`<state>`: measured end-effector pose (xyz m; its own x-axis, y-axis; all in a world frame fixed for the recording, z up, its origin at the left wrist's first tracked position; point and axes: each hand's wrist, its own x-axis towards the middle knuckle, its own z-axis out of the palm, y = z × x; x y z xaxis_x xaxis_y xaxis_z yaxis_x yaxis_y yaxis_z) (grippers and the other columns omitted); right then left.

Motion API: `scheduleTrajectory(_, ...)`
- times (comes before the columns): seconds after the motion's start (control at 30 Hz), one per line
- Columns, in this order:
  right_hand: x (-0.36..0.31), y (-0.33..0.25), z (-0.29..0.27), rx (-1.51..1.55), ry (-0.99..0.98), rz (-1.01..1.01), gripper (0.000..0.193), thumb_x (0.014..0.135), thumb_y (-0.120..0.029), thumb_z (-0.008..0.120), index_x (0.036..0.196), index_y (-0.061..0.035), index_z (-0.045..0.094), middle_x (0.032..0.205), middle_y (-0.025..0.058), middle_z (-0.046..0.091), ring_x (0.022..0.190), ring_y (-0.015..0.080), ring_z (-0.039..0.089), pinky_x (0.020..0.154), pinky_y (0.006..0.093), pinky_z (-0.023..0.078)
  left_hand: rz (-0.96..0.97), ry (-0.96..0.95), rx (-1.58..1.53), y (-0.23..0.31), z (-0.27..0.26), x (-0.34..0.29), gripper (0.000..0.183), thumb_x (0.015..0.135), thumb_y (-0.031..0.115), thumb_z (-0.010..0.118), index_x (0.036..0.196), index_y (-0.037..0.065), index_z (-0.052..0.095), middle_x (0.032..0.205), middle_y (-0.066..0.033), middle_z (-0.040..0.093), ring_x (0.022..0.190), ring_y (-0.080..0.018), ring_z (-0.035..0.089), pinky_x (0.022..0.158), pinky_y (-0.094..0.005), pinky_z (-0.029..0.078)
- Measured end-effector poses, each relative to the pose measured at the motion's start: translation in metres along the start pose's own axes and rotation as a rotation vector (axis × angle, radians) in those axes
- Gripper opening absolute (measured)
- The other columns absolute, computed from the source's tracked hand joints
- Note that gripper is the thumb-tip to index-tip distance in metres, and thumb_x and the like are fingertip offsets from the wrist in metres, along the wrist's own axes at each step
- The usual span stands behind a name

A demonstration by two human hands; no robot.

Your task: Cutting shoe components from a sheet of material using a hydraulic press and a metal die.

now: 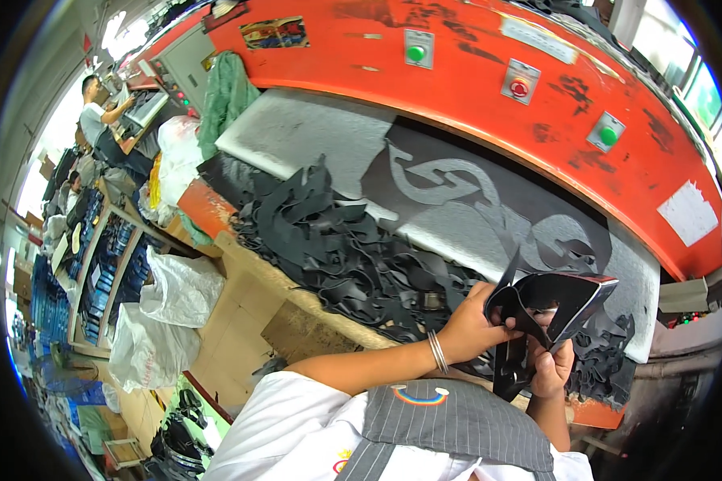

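Just above the front edge of the bench, at the right, my two hands are close together. My left hand (475, 325) is closed around a curved black leather piece (505, 301). Below and right of it, my right hand (552, 370) grips a black cutting die (590, 303), a deep-walled frame with a shiny edge and openings through which fingers show. Some of my fingers are hidden behind the die and leather. Beyond them a dark leather sheet (529, 180) with curved cut-outs lies on the pale cutting board (305, 120).
A heap of black leather scraps (329, 232) runs along the bench's front. Behind the board stands a red-orange press beam (457, 48) with green and red buttons. White sacks (156, 345) and a shelf rack (100, 280) are at left; a person (104, 120) works farther back.
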<state>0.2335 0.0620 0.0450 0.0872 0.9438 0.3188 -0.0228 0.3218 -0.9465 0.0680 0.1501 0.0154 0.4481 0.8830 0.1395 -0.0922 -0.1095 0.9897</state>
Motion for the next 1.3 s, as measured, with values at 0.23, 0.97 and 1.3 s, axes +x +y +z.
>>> scheduleTrajectory(0.23,0.018,0.001,0.057,-0.195,-0.293,-0.091,0.040,0.085,-0.029,0.066,0.104,0.0053,0.064,0.111,0.0207,0.064,0.106,0.0293,0.061,0.094,0.0405,0.045,-0.030,0.002,0.026,0.003,-0.066,-0.036,0.046,0.075,0.018,0.076,0.115,0.001,0.060,0.122,-0.0178,0.049,0.110,-0.0324,0.056,0.091,-0.0362,0.047)
scheduleTrajectory(0.97,0.016,0.002,0.060,-1.304,0.002,-0.051,0.016,0.076,-0.007,0.066,0.069,-0.0033,0.052,0.071,0.0106,0.052,0.068,0.0315,0.049,0.070,0.0413,0.037,0.189,-0.125,0.947,0.057,-0.421,-0.045,0.035,0.076,-0.002,0.064,0.110,0.004,0.063,0.103,-0.0126,0.064,0.098,-0.0327,0.059,0.087,-0.0375,0.047)
scheduleTrajectory(1.3,-0.015,0.050,0.017,-1.531,-0.415,0.201,0.021,0.072,-0.020,0.072,0.065,-0.0084,0.055,0.073,0.0061,0.056,0.077,0.0266,0.056,0.077,0.0413,0.038,-0.163,-0.559,1.050,-0.009,-0.424,-0.011,0.074,0.072,-0.008,0.064,0.140,0.006,0.039,0.141,-0.0123,0.045,0.120,-0.0345,0.052,0.098,-0.0373,0.046)
